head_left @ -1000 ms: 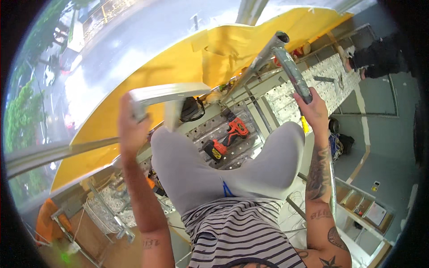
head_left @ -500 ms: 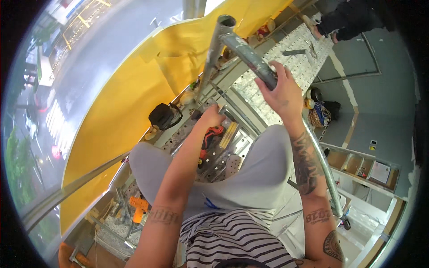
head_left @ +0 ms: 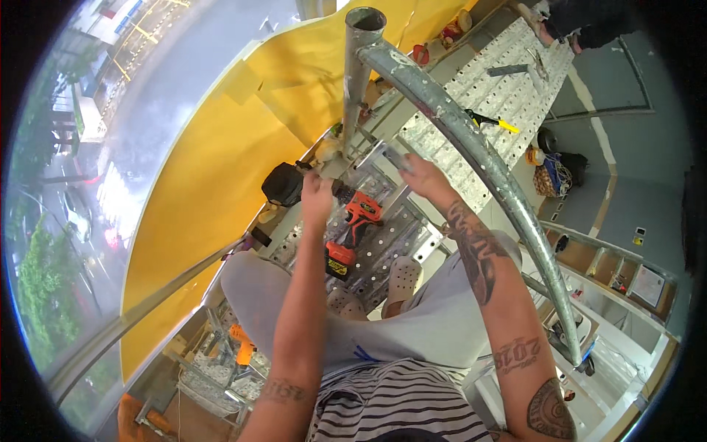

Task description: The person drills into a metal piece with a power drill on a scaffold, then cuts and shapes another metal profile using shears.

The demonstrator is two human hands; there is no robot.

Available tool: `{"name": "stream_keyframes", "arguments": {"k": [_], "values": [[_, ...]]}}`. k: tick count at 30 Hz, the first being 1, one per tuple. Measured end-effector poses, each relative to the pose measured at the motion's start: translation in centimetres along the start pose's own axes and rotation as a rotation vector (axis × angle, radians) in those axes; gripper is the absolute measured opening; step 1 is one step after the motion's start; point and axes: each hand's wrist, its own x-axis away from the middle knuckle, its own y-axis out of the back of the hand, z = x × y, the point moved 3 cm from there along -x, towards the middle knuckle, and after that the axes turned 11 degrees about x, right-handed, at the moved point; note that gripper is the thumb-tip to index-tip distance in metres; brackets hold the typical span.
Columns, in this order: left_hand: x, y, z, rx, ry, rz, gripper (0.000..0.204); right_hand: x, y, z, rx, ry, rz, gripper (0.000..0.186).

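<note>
Upper centre of the frame, the right hand (head_left: 426, 179) is closed around a grey piece (head_left: 395, 157), blurred at its far end; just left of it, the left hand (head_left: 317, 197) is narrow, fingers curled, and I cannot tell whether it holds anything; a red and black drill (head_left: 361, 214) lies between the forearms, near the centre.

Beside the left hand sits a black bag (head_left: 283, 184), its contents hidden; at right, a woven basket (head_left: 543, 181) stands with blue and white cord (head_left: 563, 179) in or against it, I cannot tell which; below it, a wooden tray (head_left: 598, 264) is split into compartments, with small items and a white sheet (head_left: 648, 286) in them.

The drill rests on a perforated metal deck (head_left: 379, 243); a similar plank (head_left: 464, 92) runs to the upper right, toward a person (head_left: 589, 22) in dark trousers; a curved pole (head_left: 479, 144) crosses to the lower right; yellow sheeting (head_left: 213, 184) borders a wet street, upper left; a grey wall (head_left: 648, 169) fills the right.
</note>
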Motion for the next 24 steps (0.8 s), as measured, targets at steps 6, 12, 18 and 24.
{"name": "stream_keyframes", "arguments": {"k": [6, 12, 18, 24], "values": [[8.9, -4.6, 8.5, -0.699, -0.088, -0.018, 0.107, 1.6, -1.1, -2.9, 0.179, -0.495, -0.077, 0.039], [7.8, -4.8, 8.6, -0.584, -0.086, -0.062, 0.115, -0.1, -2.5, -0.6, 0.205, -0.422, -0.352, 0.052], [8.1, -0.6, 0.1, -0.023, -0.183, 0.055, 0.104, 2.2, -2.5, 0.6, 0.294, -0.406, -0.443, 0.041], [2.0, 9.9, -4.9, -0.088, -0.237, 0.188, 0.065, 0.9, -11.6, 8.6, 0.329, 0.227, -0.072, 0.049]]}}
